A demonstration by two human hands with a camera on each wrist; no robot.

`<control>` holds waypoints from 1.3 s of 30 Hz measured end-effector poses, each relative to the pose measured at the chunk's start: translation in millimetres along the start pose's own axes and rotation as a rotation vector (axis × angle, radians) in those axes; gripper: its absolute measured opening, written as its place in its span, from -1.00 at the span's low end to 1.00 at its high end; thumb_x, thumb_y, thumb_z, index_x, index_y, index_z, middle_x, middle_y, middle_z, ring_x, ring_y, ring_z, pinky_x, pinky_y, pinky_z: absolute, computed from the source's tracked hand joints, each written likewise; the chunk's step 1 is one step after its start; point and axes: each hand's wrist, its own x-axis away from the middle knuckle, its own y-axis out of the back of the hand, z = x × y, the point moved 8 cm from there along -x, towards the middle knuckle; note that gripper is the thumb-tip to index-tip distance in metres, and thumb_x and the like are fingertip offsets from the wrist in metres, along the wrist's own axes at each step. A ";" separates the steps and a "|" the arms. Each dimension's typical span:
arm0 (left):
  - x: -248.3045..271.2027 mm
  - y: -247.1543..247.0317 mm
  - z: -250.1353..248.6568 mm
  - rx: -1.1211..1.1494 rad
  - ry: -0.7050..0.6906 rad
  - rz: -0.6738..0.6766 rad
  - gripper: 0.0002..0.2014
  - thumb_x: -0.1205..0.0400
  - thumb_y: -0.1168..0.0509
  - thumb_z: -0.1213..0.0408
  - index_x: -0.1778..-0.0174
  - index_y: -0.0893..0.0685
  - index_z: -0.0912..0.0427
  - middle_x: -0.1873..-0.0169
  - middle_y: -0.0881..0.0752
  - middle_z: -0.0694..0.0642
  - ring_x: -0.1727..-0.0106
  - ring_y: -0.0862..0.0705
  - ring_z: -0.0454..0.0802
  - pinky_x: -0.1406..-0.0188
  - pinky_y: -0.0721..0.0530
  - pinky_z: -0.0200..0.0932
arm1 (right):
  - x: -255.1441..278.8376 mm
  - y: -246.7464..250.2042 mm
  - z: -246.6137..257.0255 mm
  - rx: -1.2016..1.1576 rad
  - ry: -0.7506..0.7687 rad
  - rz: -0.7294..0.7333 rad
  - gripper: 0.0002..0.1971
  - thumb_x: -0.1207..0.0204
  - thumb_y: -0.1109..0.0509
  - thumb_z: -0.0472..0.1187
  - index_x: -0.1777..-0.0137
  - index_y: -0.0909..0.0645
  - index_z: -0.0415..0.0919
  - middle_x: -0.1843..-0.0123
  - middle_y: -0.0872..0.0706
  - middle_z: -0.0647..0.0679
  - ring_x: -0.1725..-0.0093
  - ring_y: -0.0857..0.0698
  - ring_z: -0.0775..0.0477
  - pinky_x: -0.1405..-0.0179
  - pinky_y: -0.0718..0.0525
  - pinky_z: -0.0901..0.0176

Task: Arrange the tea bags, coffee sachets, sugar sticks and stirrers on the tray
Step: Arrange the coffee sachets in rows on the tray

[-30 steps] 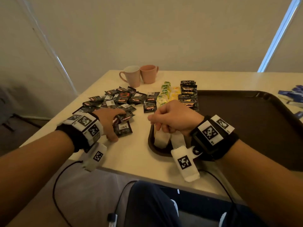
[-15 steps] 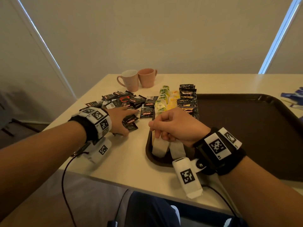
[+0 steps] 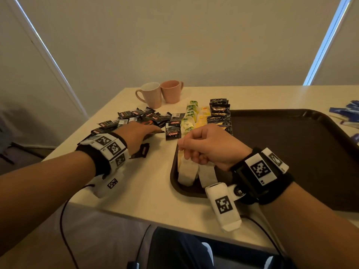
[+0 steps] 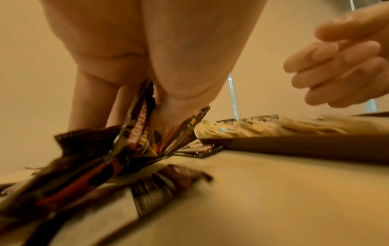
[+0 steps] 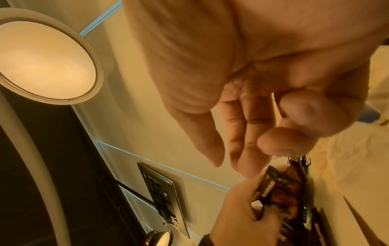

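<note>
- Nearest the table's point(image 3: 151, 195) front edge, the head view alone shows the whole layout: the brown tray point(image 3: 291, 152) on the right part of the table, its near-left corner holding two white tea bags point(image 3: 187, 172) that lie flat side by side.
- The right hand point(image 3: 209, 147) hovers above that corner, over the white bags. From the head view it looks like a loose fist; the right wrist view shows more, with the fingers point(image 5: 242, 133) only partly curled, thumb bent across them, and nothing between them.
- The left hand point(image 3: 138, 133) lies left of the tray over the loose coffee sachets point(image 3: 136, 118) on the table. The head view hides its fingertips; the left wrist view shows thumb and fingers pinching a small fan of dark sachets point(image 4: 147, 126), lower edges touching the table, and the right wrist view confirms the hold point(image 5: 273, 188).
- One sachet point(image 3: 141, 151) lies alone just behind the left wrist.
- Along the tray's left edge, farther back, run rows of green and yellow tea bags point(image 3: 191, 118) and stacked black sachets point(image 3: 219, 111).
- Two pink mugs point(image 3: 161, 93) stand touching near the far-left corner.
- Blue packets point(image 3: 347, 115) lie at the table's right edge, past the tray; what they are I cannot tell.
</note>
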 end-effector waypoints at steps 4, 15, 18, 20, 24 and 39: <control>7.6 34.9 10.7 0.130 0.054 -0.156 -0.37 -0.67 -0.18 0.52 -0.55 -0.46 -0.24 -0.31 -0.65 0.15 -0.15 -0.61 0.10 -0.06 -0.57 -0.08 | -0.6 2.9 -1.7 -0.008 -0.007 -0.013 -0.81 -0.58 -0.50 -0.16 0.14 -0.76 -0.29 0.38 -0.74 -0.13 0.50 -0.55 0.02 0.58 -0.44 0.29; 26.5 117.5 33.0 0.309 0.060 -0.479 -0.47 -0.64 -0.18 0.61 -0.46 -0.60 0.06 -0.29 -0.68 0.26 -0.26 -0.60 0.27 -0.12 -0.50 0.02 | 1.9 9.5 5.1 -0.073 0.015 -0.065 -0.72 -0.59 -0.47 -0.19 0.03 -0.73 -0.49 0.38 -0.72 -0.15 0.49 -0.56 0.03 0.53 -0.47 0.26; 31.6 138.1 27.4 0.324 0.031 -0.511 -0.47 -0.63 -0.20 0.61 -0.46 -0.60 0.04 -0.27 -0.69 0.22 -0.22 -0.60 0.22 -0.10 -0.51 0.01 | 2.9 13.6 6.3 -0.117 0.019 -0.092 -0.74 -0.59 -0.47 -0.21 -0.01 -0.73 -0.49 0.32 -0.74 -0.17 0.40 -0.62 0.00 0.42 -0.55 0.22; 34.2 147.4 19.6 0.388 -0.035 -0.511 -0.45 -0.61 -0.26 0.59 -0.41 -0.63 -0.07 -0.22 -0.72 0.10 -0.21 -0.63 0.09 -0.17 -0.59 0.04 | 3.0 17.1 8.8 -0.160 0.039 -0.134 -0.76 -0.59 -0.47 -0.22 -0.04 -0.73 -0.46 0.23 -0.76 -0.20 0.28 -0.67 -0.07 0.30 -0.64 0.15; 42.4 137.1 -15.8 0.793 -0.197 -0.412 -0.46 -0.57 -0.41 0.54 -0.25 -0.67 -0.24 -0.01 -0.80 -0.18 -0.13 -0.74 -0.25 0.07 -0.74 -0.14 | 4.8 21.0 16.0 -0.264 0.094 -0.184 -0.61 -0.47 -0.53 -0.12 -0.20 -0.68 -0.37 -0.06 -0.78 -0.26 0.01 -0.77 -0.18 -0.04 -0.77 -0.02; 23.3 87.0 -85.8 1.645 -0.285 -0.149 -0.35 -0.58 -0.17 0.76 -0.52 -0.49 0.11 -0.20 -0.74 0.32 -0.11 -0.79 0.20 0.12 -0.83 0.13 | 12.0 55.8 21.6 -0.396 0.133 -0.339 -0.43 -0.37 -0.61 -0.44 -0.38 -0.55 -0.28 -0.15 -0.79 -0.29 -0.05 -0.84 -0.19 -0.06 -0.82 -0.03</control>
